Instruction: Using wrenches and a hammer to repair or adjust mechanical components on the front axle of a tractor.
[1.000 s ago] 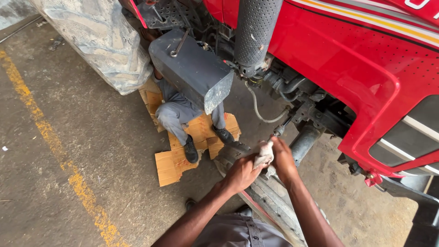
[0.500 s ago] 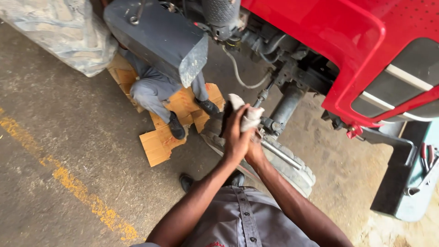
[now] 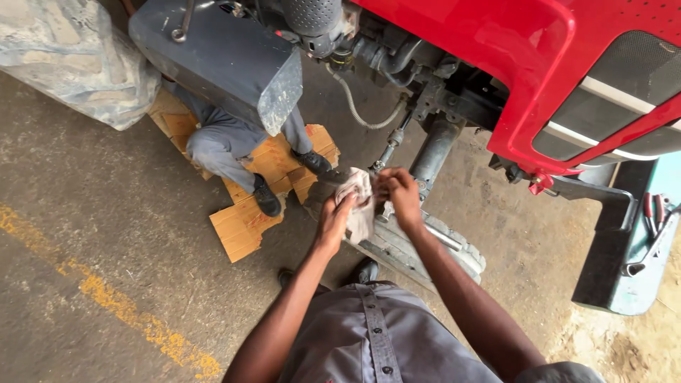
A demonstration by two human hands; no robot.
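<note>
Left hand: we are gripping a pale, crumpled rag [image 3: 358, 206] in our left hand [image 3: 333, 221], the fingers clenching its lower part.
Right hand: our right hand [image 3: 399, 195] is curling its fingertips against the rag's right edge, pinching it; we cannot tell how firmly.
Rag: it is bunching between our two hands, rising above the left palm and lying just left of the right hand, directly over the small front tyre [image 3: 425, 245].
Landmark: we are taking the front tyre as our reference; it is lying just below and to the right of our hands.
Tractor: the red bonnet [image 3: 511, 64] is looming above and to the right of the tyre, with a steel axle tube [image 3: 433, 152] running down toward it.
Other person: a co-worker's grey-trousered legs [image 3: 227, 145] and black shoes are resting on flattened cardboard [image 3: 245, 223] to the left of the tyre.
Floor: a yellow line [image 3: 120, 305] is crossing the concrete far left of the tyre.
Tools: a teal tray [image 3: 638, 248] with red-handled tools is sitting well right of the tyre.
</note>
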